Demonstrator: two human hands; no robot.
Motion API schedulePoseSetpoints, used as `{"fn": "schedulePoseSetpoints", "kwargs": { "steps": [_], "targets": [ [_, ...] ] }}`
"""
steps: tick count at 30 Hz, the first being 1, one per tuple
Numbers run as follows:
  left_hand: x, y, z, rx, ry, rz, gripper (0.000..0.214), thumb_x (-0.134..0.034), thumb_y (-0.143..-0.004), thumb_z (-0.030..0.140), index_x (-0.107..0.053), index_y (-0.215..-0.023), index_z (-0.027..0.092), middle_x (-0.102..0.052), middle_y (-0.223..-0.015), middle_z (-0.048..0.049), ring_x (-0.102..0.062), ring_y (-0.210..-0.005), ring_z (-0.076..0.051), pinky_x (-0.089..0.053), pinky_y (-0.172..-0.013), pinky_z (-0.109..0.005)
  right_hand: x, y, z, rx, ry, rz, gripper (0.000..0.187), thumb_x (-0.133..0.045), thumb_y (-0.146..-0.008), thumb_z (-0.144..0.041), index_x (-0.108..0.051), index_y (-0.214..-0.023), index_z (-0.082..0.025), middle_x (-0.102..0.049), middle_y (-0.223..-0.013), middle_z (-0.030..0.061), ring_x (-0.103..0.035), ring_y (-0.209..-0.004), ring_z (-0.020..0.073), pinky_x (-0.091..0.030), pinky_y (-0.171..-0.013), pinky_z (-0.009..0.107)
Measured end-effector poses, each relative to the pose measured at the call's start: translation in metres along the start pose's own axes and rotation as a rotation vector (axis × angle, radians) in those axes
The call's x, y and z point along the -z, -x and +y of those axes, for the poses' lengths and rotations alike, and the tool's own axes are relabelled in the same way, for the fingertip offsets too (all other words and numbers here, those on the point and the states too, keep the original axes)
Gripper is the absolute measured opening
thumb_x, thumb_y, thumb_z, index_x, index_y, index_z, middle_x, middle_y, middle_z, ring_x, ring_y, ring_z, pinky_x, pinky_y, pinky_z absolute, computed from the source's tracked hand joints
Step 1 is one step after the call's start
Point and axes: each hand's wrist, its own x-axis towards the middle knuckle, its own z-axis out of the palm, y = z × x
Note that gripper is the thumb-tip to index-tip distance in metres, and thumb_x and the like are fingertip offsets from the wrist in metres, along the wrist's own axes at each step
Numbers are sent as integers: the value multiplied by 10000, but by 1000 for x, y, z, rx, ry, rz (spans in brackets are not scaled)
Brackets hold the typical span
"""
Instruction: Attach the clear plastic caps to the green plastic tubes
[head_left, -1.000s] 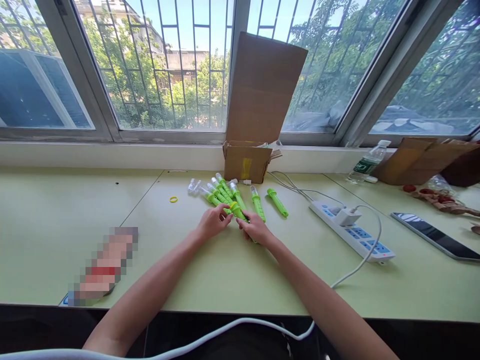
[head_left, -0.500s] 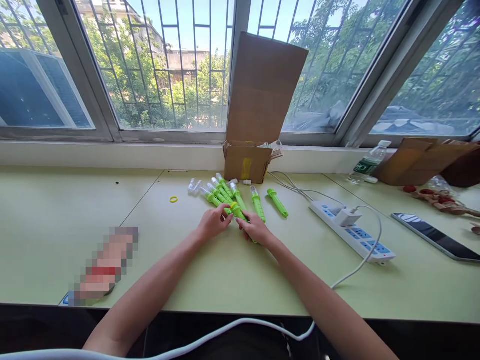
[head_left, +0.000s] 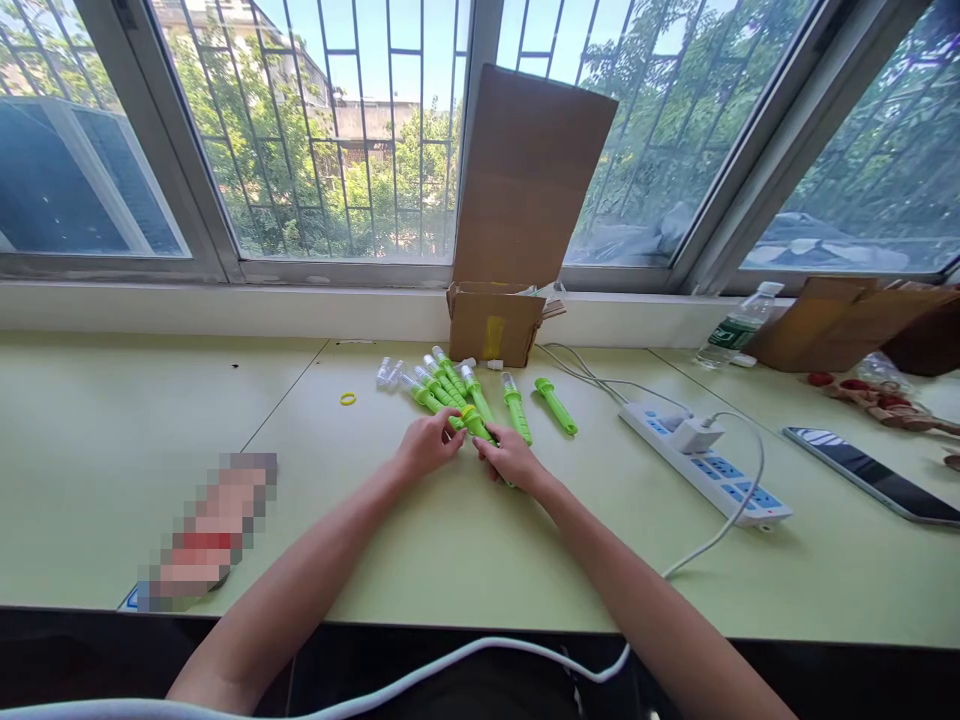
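Between my hands is a green plastic tube (head_left: pixel 474 422) with a yellow ring around its upper end. My right hand (head_left: pixel 516 462) is closed around its lower body. The fingers of my left hand (head_left: pixel 426 444) pinch at the ringed end; their exact contact is partly hidden. Just beyond lie several green tubes with clear caps (head_left: pixel 444 376), bunched together. To the right, one capped green tube (head_left: pixel 516 408) lies beside an uncapped green tube (head_left: pixel 556 406). Loose clear caps (head_left: pixel 388 373) and a loose yellow ring (head_left: pixel 348 398) lie to the left.
An open cardboard box (head_left: pixel 491 325) stands against the window ledge. On the right are a white power strip (head_left: pixel 705 465) with cables, a phone (head_left: pixel 870 472) and a water bottle (head_left: pixel 739 325). A blurred-out object (head_left: pixel 210 535) lies front left. A white cable (head_left: pixel 450 655) crosses below my forearms.
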Motion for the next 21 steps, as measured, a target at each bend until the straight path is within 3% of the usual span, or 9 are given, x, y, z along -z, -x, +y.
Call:
{"fn": "schedulePoseSetpoints", "kwargs": {
  "steps": [21],
  "targets": [
    [0,0,2,12,-9,-20,297,-517,-807,384,-514,-1044,205,-669,-735,-3,-612,-599,-127,-442,-556,-218,0,2,-1,-10,-7,-7,178,-475,-826,-372,-487,-832,-195,-529,-596,-30,-502,-364,101,-384,-317,206]
  ]
}}
